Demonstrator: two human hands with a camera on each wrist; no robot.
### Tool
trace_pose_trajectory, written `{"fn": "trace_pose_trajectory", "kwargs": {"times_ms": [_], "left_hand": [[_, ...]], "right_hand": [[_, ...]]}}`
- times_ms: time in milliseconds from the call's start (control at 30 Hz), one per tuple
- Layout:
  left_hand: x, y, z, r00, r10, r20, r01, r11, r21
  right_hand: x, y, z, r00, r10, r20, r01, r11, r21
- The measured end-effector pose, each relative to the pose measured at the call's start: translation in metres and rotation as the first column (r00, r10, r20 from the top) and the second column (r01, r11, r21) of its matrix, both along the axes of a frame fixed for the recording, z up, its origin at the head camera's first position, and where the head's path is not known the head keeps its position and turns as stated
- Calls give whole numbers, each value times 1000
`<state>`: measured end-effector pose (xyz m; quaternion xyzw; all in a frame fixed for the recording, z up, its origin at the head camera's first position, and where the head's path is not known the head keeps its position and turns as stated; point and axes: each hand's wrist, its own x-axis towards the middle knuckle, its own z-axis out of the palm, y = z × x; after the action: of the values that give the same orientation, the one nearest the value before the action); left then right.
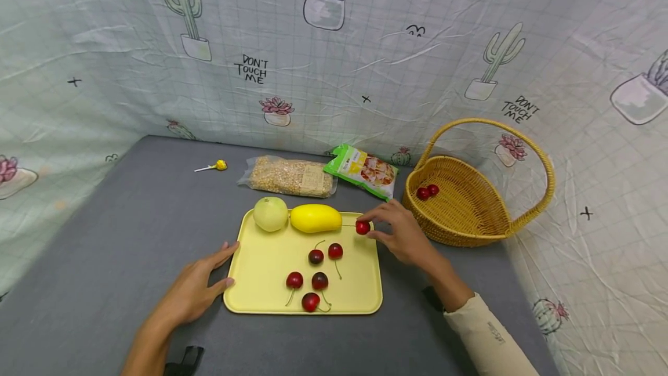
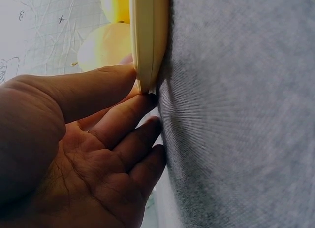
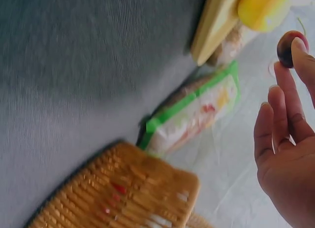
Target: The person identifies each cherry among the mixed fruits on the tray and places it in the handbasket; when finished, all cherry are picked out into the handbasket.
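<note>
In the head view my right hand (image 1: 404,234) pinches a dark red cherry (image 1: 362,227) between thumb and fingers, above the upper right corner of the yellow tray (image 1: 261,300). The right wrist view shows the same cherry (image 3: 286,49) at the fingertips. My left hand (image 1: 193,289) touches the tray's left edge, thumb and forefinger apart along the rim. Several stemmed cherries (image 1: 315,257) lie on the tray. A pale green round fruit (image 1: 271,214) and a yellow mango-like fruit (image 1: 316,218) sit along its far edge.
A wicker basket (image 1: 464,205) with a tall handle stands at the right, two cherries (image 1: 427,192) inside. Behind the tray lie a clear bag of pale kernels (image 1: 289,176), a green-edged food packet (image 1: 363,171) and a yellow lollipop (image 1: 221,165). A printed cloth hangs behind the table.
</note>
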<state>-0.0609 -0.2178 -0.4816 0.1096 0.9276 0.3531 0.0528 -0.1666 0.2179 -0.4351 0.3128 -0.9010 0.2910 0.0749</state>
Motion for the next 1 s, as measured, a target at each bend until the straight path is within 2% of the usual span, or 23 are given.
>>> {"fn": "trace_pose_trajectory", "kwargs": {"times_ms": [267, 467, 733, 1000], "left_hand": [[0, 0, 0, 1000, -1, 2, 1, 1000, 1], [-1, -1, 0, 1000, 2, 0, -2, 1000, 4], [0, 0, 0, 1000, 4, 9, -4, 1000, 13], [0, 0, 1, 1000, 8, 20, -9, 1000, 16]], "right_hand": [[-4, 26, 17, 994, -105, -41, 102, 993, -61], [-10, 46, 22, 984, -157, -82, 147, 981, -124], [-20, 71, 25, 968, -231, -99, 213, 963, -165], [-33, 96, 20, 949, -288, -125, 264, 948, -178]]}}
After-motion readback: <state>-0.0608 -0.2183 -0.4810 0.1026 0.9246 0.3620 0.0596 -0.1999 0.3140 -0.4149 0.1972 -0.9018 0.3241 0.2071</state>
